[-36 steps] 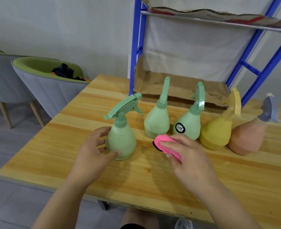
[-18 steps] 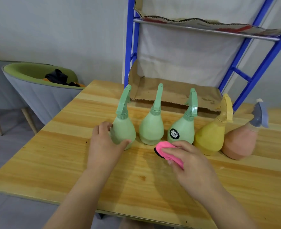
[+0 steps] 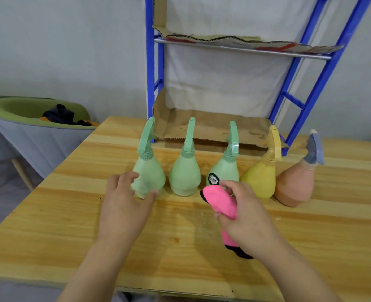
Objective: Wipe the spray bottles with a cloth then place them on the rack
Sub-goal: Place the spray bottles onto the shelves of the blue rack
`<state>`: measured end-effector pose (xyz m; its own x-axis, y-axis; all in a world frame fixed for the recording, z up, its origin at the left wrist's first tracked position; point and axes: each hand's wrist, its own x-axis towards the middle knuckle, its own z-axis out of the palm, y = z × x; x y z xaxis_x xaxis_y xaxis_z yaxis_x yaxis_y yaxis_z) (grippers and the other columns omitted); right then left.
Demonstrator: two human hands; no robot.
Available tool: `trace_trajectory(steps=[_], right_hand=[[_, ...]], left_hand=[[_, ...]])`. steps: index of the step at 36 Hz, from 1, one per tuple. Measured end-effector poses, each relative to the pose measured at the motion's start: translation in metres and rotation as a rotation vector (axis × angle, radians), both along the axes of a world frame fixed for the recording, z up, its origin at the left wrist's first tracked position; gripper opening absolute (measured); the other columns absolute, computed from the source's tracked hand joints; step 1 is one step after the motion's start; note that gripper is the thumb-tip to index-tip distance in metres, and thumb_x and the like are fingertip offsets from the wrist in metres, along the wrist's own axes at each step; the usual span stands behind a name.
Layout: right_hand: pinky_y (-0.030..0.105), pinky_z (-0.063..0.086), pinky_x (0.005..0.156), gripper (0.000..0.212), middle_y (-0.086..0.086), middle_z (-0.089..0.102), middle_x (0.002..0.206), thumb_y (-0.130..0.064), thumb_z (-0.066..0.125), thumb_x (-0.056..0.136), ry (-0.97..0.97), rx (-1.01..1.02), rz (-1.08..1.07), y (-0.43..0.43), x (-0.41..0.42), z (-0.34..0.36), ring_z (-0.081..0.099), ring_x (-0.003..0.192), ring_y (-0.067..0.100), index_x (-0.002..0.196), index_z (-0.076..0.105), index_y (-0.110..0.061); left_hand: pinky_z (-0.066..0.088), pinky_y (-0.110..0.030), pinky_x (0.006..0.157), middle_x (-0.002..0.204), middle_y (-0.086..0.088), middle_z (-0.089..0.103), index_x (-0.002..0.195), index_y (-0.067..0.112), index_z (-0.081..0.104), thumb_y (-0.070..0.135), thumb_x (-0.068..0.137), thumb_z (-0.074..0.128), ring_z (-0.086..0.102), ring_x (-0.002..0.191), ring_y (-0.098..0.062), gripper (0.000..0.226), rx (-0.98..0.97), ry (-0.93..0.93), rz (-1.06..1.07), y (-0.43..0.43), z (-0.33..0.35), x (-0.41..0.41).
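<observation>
1. My left hand [image 3: 125, 205] curls round the base of the leftmost green bottle [image 3: 149, 173], which is matte plastic, pear-shaped and upright on the grained wooden table [image 3: 49, 225].
2. My right hand [image 3: 245, 214] clutches a fluffy pink cloth [image 3: 221, 201] with black trim, just before the third green bottle [image 3: 226, 171]. I cannot read the bottle's round black label [image 3: 213, 178].
3. The second green bottle [image 3: 184, 177], yellow bottle [image 3: 259, 182] and peach bottle [image 3: 293, 186] complete the row before the blue metal rack [image 3: 150, 73], whose shelves are lined with cardboard [image 3: 213, 127].

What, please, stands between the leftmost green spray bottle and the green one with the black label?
One plain green bottle stands upright between the leftmost green bottle and the labelled green bottle, as the head view shows.
</observation>
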<state>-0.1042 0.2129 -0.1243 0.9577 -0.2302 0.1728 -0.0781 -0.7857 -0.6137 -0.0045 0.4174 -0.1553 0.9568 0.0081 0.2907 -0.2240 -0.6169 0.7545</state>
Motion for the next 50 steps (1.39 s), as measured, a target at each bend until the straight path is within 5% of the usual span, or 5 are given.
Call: trace_trajectory(steps=[10, 17, 25, 29, 50], right_hand=[[0.026, 0.049, 0.077, 0.063, -0.009, 0.045, 0.104, -0.034, 0.086, 0.065, 0.037, 0.094, 0.024, -0.014, -0.023, 0.013, 0.051, 0.095, 0.008, 0.094, 0.03, -0.035], [0.011, 0.041, 0.078, 0.079, -0.013, 0.039, 0.11, -0.035, 0.09, 0.056, 0.047, 0.126, 0.057, -0.025, -0.042, 0.012, 0.042, 0.101, -0.004, 0.107, 0.029, -0.034], [0.005, 0.037, 0.086, 0.057, -0.015, 0.047, 0.106, -0.023, 0.078, 0.078, -0.02, 0.146, 0.137, -0.062, -0.059, 0.026, 0.046, 0.098, -0.011, 0.127, 0.05, -0.031], [0.005, 0.037, 0.07, 0.023, -0.012, 0.046, 0.088, -0.023, 0.077, 0.078, 0.003, 0.02, 0.113, -0.079, -0.061, 0.037, 0.046, 0.076, -0.009, 0.093, 0.066, -0.035], [0.025, 0.041, 0.06, 0.02, -0.003, 0.064, 0.07, -0.023, 0.078, 0.076, -0.173, -0.058, -0.187, -0.198, -0.115, 0.065, 0.054, 0.069, 0.011, 0.073, 0.058, -0.023]], left_hand=[[0.049, -0.023, 0.08, 0.108, 0.034, 0.055, 0.109, 0.052, 0.055, 0.069, 0.06, 0.06, 0.054, 0.1, 0.008, 0.052, -0.161, 0.187, -0.647, -0.047, 0.035, -0.058], [0.047, -0.023, 0.065, 0.081, 0.014, 0.066, 0.081, 0.029, 0.061, 0.016, 0.079, 0.072, 0.059, 0.074, -0.001, 0.018, -0.17, 0.092, -0.68, -0.074, 0.043, -0.069], [0.04, -0.008, 0.069, 0.083, 0.011, 0.059, 0.08, 0.028, 0.053, 0.012, 0.082, 0.069, 0.054, 0.085, -0.004, 0.023, -0.057, -0.064, -0.736, -0.09, 0.059, -0.071], [0.041, -0.009, 0.072, 0.085, 0.016, 0.055, 0.082, 0.031, 0.052, 0.014, 0.084, 0.068, 0.053, 0.087, -0.002, 0.024, 0.027, -0.145, -0.771, -0.103, 0.072, -0.074], [0.044, -0.021, 0.075, 0.089, 0.008, 0.06, 0.086, 0.024, 0.062, 0.036, 0.087, 0.061, 0.053, 0.083, -0.003, 0.012, 0.214, -0.168, -0.92, -0.23, 0.082, -0.085]])
